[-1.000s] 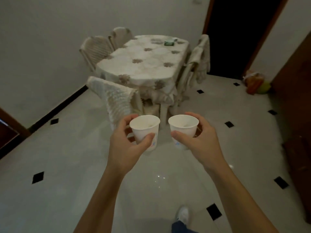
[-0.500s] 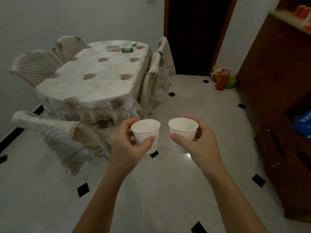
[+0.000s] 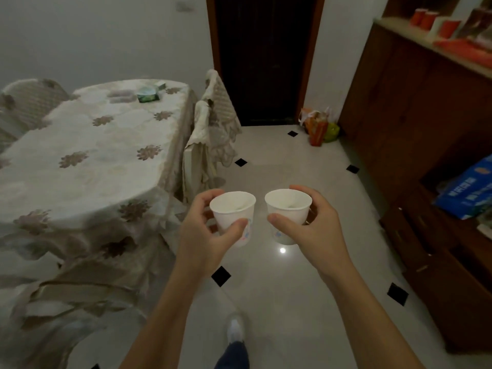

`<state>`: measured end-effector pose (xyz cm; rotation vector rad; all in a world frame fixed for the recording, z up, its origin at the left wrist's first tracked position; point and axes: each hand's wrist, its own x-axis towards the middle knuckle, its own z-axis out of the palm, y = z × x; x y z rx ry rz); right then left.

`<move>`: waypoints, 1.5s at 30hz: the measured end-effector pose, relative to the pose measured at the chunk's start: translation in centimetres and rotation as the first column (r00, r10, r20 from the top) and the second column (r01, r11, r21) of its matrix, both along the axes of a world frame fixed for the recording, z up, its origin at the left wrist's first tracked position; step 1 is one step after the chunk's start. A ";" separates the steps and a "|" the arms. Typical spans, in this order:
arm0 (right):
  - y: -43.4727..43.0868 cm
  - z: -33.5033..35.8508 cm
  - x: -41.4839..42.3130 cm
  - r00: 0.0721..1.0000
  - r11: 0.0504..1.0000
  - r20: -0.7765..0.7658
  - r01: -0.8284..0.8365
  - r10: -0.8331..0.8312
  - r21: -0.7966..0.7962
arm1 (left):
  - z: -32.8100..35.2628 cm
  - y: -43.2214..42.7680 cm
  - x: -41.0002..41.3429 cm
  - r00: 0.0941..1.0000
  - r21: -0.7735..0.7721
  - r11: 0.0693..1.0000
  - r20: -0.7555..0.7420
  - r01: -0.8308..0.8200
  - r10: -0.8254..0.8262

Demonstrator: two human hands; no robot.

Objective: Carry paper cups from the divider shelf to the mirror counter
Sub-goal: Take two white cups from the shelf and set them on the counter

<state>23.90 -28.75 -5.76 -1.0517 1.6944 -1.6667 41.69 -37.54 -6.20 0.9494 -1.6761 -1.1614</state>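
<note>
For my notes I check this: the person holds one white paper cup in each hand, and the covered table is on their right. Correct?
Not quite. The head view shows the covered table on their left. The left hand does hold one white paper cup and the right hand the other cup.

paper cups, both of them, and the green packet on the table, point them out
left cup [image 3: 231, 214], head view, on its outer wall below the rim
right cup [image 3: 292, 217], head view, on its outer wall below the rim
green packet [image 3: 148, 96], head view, on its top face
</note>
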 end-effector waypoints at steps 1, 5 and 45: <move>-1.7 0.0 -0.8 1.000 1.000 -0.006 0.010 -0.010 -0.004 | 0.0 -1.9 -0.9 1.000 0.008 1.000 -0.010 0.017 -0.016; -9.0 0.4 -4.2 0.997 0.998 -0.032 0.067 -0.067 -0.002 | 0.2 -10.0 -4.7 0.996 0.029 0.996 -0.026 0.090 -0.089; -51.1 0.1 -59.4 0.943 0.947 -0.100 0.320 -0.317 0.020 | 0.5 -57.2 -61.7 0.950 -0.054 0.949 0.059 0.310 -0.307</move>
